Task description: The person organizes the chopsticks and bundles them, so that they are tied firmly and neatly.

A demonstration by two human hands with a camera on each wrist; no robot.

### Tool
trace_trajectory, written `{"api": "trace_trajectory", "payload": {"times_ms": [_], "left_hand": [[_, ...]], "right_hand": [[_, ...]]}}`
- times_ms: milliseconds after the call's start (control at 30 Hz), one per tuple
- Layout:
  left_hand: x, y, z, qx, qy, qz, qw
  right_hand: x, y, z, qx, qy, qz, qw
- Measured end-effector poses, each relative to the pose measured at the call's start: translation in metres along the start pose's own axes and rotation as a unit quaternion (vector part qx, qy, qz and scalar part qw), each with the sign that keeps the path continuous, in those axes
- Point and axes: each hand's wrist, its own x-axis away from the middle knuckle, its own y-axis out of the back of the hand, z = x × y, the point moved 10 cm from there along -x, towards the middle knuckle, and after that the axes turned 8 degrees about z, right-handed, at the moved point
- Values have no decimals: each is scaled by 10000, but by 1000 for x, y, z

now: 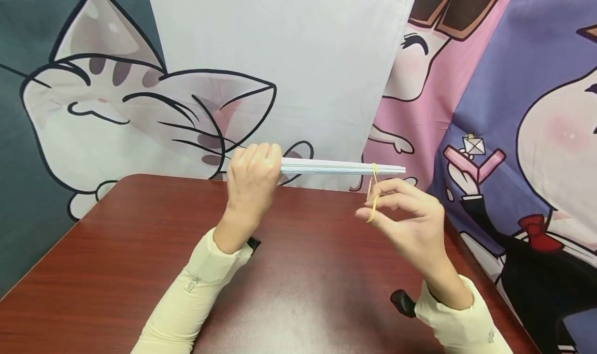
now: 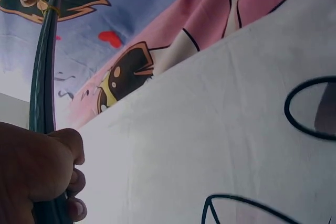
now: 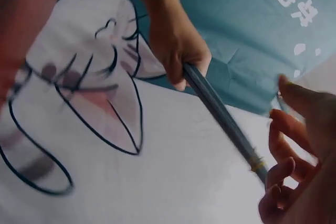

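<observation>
My left hand point(image 1: 254, 185) grips one end of a slim bundle of pale, stick-like pieces point(image 1: 326, 166), held level above the table. The bundle looks dark in the left wrist view, where the left fist point(image 2: 39, 166) wraps its lower end. A yellow rubber band point(image 1: 375, 170) goes round the bundle near its far end. From there the band stretches down to my right hand point(image 1: 406, 214), whose thumb and curled fingers hold its loop just below the bundle. In the right wrist view the band point(image 3: 255, 164) circles the bundle close to the right fingers.
A reddish-brown wooden table point(image 1: 289, 271) lies below both hands. Behind it hangs a cloth backdrop point(image 1: 280, 32) with a cartoon cat and cartoon figures. Dark straps or mounts point(image 1: 403, 303) show near the cuffs of the pale sleeves point(image 1: 186, 292).
</observation>
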Motion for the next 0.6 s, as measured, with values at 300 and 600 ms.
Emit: {"api": "trace_trajectory", "payload": {"times_ms": [300,600], "left_hand": [[2,3,-4,57,30,-197,9998],[1,4,-7,-15,-13,-386,9993]], "right_hand": [[29,11,-55,-3188,-1767,-1260,9227],[42,3,-78,-4888,-2604,-1827,8123]]}}
